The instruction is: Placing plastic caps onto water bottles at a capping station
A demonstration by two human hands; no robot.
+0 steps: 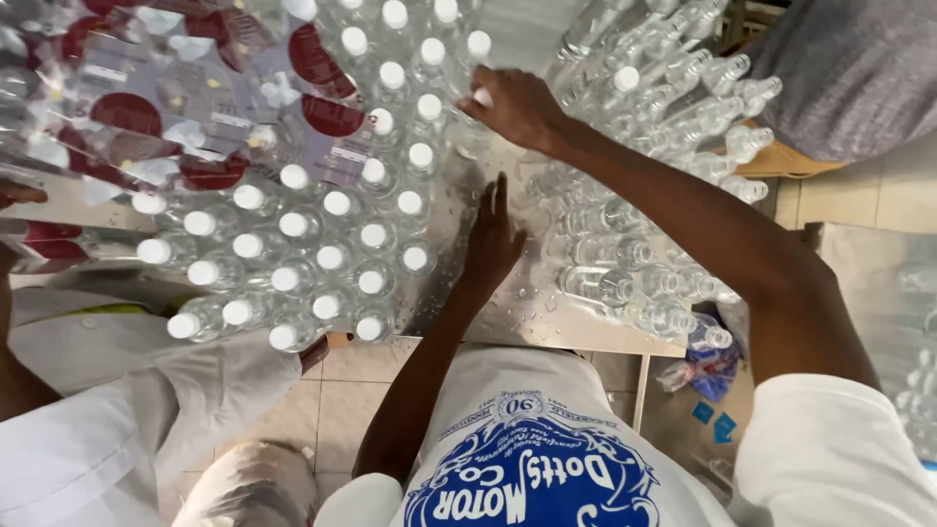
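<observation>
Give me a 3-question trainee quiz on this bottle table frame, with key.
1. True or false: the left hand lies flat on the wet table.
2. What does the right hand touch? A) a standing bottle's white cap B) the blue scraps on the floor C) the grey cloth
3. Fill in: the bottles lying on their sides are to the ___ of the left hand in the picture.

Key: 1 true; 2 A; 3 right.
</observation>
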